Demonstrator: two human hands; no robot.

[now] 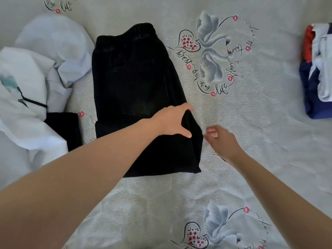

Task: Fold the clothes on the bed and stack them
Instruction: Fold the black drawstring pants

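White clothes: a loose, unfolded heap of white garments (36,83) lay at the left edge of the bed, one of them showing a dark stripe and a teal patch.

Small dark piece: a black bit of cloth (66,128) poked out from under that heap, just beside the lower left side of the trousers; you could not tell what garment it was.

Black trousers: the black trousers (136,83) lay flat on the bed left of centre, folded lengthwise, elastic waistband toward the far edge and the lower end doubled up toward the near edge.

Your left hand: your left hand (172,121) reached across the trousers and lay on their right side, fingers extended and spread with the thumb apart, pressing on the cloth rather than curling round it.

Your right hand: your right hand (221,139) hovered over the sheet just beside the trousers' right edge, apart from them, fingers loosely bent and holding nothing; it was slightly blurred.

Bed sheet: the pale grey sheet (251,123) carried printed swans, hearts and script.

Stack: a pile of folded clothes (318,72) in red, navy and white sat at the right edge of the bed, well apart from the trousers.
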